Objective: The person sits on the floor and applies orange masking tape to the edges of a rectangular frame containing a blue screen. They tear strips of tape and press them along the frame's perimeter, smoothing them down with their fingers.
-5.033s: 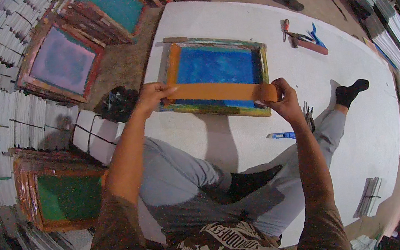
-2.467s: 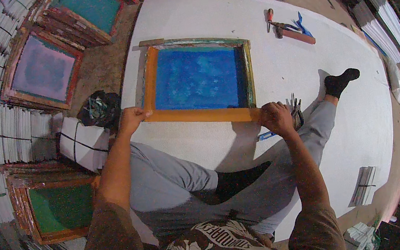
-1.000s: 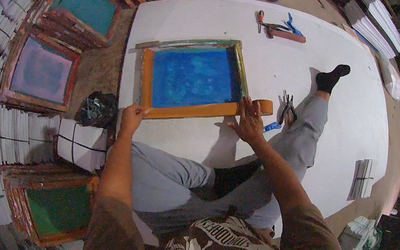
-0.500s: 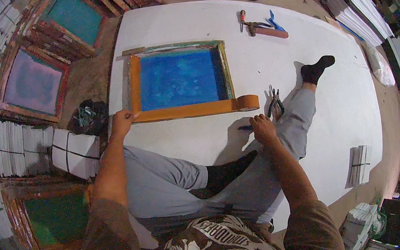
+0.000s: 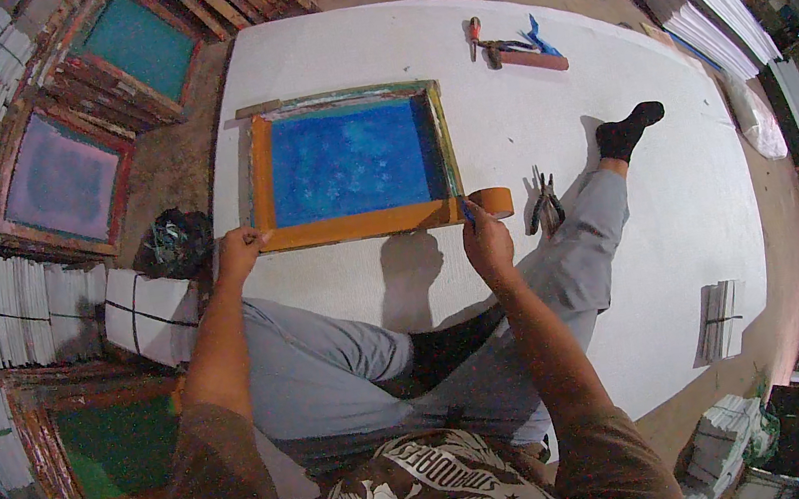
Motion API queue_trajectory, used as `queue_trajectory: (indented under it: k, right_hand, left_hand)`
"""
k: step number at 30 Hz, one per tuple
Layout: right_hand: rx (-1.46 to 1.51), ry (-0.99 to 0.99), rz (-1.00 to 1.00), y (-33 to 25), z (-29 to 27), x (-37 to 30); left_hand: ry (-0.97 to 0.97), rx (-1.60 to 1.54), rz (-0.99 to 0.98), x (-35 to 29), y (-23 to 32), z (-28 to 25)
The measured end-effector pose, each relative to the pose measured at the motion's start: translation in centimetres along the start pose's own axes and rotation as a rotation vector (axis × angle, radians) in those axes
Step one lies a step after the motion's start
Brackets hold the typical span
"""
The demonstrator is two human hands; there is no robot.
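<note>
A screen-printing frame with blue mesh lies flat on the white board. Brown packing tape runs along its near side, and another strip covers the left side. The tape's roll stays attached beyond the near right corner. At the near left corner, my left hand pinches the tape's end with closed fingers. My right hand is wrapped round a slim blue cutter, its tip at the tape beside the roll; the blade is too small to make out.
Pliers lie by my right leg. Further off are a screwdriver, a brown bar and a blue item. More screen frames lean at the left near tied paper stacks. A small bundle rests at right.
My right hand has moved forward and left with the cutter, from beside my leg up to the tape by the roll. My left hand stays at the near left corner.
</note>
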State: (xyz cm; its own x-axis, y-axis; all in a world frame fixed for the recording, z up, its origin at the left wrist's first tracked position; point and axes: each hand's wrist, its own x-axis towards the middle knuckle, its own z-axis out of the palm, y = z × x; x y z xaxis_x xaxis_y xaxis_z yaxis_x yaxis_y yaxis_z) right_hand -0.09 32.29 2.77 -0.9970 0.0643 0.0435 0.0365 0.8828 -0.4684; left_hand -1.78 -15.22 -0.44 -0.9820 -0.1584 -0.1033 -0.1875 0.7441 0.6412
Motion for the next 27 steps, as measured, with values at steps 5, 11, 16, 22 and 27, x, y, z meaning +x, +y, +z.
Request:
queue_trajectory:
  k: [5,11,16,22,27]
  right_hand:
    - [-0.030,-0.058,0.075,-0.3,0.4,0.3]
    - [-0.015,-0.034,0.054,-0.1,0.6,0.2]
    - [-0.017,-0.029,0.059,-0.1,0.8,0.1]
    - [-0.050,-0.007,0.019,-0.2,1.5,0.2]
    - [-0.145,0.007,0.014,-0.2,2.0,0.2]
  left_hand:
    - [0.020,-0.010,0.035,0.0,-0.6,0.0]
    - [0.033,0.037,0.056,0.3,-1.2,0.4]
    - [0.071,0.000,0.067,0.1,-0.8,0.7]
    - [0.044,-0.084,0.062,0.4,-1.8,0.7]
    - [0.050,0.015,0.023,0.0,0.0,0.3]
